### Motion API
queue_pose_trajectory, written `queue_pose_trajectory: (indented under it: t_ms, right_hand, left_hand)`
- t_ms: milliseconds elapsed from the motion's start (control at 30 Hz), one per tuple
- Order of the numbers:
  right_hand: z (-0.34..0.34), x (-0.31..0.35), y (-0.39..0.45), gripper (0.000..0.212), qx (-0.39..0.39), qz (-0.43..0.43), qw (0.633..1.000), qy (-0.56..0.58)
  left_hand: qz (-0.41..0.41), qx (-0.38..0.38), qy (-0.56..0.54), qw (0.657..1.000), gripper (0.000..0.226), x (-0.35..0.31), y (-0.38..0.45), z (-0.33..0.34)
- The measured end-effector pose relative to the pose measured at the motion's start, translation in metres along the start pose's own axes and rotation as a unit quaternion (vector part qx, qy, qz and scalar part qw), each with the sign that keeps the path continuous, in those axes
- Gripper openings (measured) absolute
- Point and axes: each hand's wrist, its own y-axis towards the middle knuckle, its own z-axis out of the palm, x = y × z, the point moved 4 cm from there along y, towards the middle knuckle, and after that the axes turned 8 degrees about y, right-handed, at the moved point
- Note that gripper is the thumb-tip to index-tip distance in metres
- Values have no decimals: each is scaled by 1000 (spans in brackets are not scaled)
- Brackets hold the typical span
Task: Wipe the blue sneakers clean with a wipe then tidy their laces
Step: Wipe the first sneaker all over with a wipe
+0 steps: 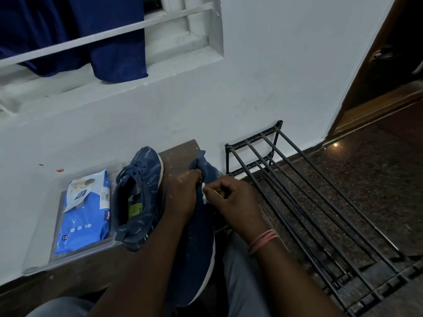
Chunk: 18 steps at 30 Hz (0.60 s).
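You have two blue knit sneakers with white soles. The near sneaker (201, 236) sits on your lap, your left hand (183, 195) gripping its tongue, your right hand (231, 197) pinching one white wipe (203, 193) against it. The other sneaker (139, 197) rests on the brown bench (178, 156) beside one wipes pack (84, 211).

Colours and patterns, bench by the wall

Two sneakers (139, 193) (201, 243): navy knit, pale dash flecks, white soles; the one at 9 o'clock has a lime-green insole. Wipe (203, 196): white. Wipes pack (85, 213): bright blue, white label. Bench (180, 156): dark brown. Rack (297, 202) at 3 o'clock: black. Curtain (91, 35) at 11 o'clock: deep blue. Wristbands (263, 241): pinkish-orange.
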Motion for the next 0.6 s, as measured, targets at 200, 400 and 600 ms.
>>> queue_pose_trajectory:
  t_ms: [200, 400, 600]
  right_hand:
    - [-4, 4, 25, 6, -104, -14, 994, -12]
    - [-6, 8, 29, 15, -105, -47, 993, -10]
    - [-4, 9, 30, 7, -79, -53, 995, -7]
  left_hand:
    - [-82, -16, -11, 996, 60, 3, -3, 2]
    - [-13, -47, 26, 998, 57, -10, -10, 3]
    - [-53, -27, -24, 998, 56, -10, -11, 2]
